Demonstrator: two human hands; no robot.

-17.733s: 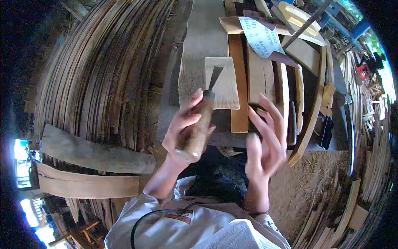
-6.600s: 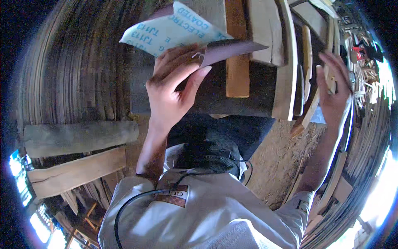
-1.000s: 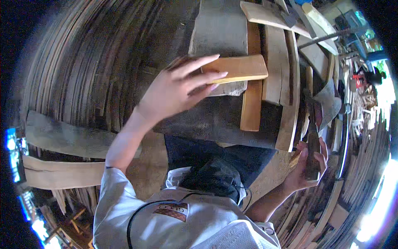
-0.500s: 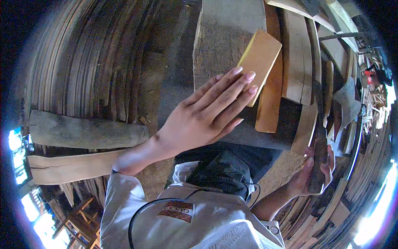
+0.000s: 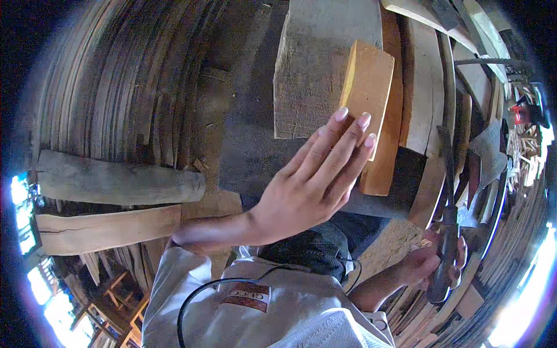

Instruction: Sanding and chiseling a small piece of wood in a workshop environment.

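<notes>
My left hand [image 5: 304,185] lies palm down with fingers stretched over the lower part of a small light-brown wooden block [image 5: 370,81]. Its thumb is mostly hidden. The block rests partly over a thick weathered timber [image 5: 313,75] and an orange-brown board [image 5: 380,177]. Lower right, my right hand [image 5: 422,267] is wrapped round the dark handle of a chisel-like tool [image 5: 448,223]. The narrow blade points away from me, beside the boards.
Long stacked planks [image 5: 110,87] fill the left side. Two short slabs [image 5: 116,180] lie before them. More boards [image 5: 422,87] and a curved metal piece [image 5: 487,151] are at the right. A black cable [image 5: 188,307] hangs over my white shirt.
My left hand and the block have shifted slightly right and nearer, and the block has turned more upright in view. The tool in my right hand has tipped, showing more of its blade.
</notes>
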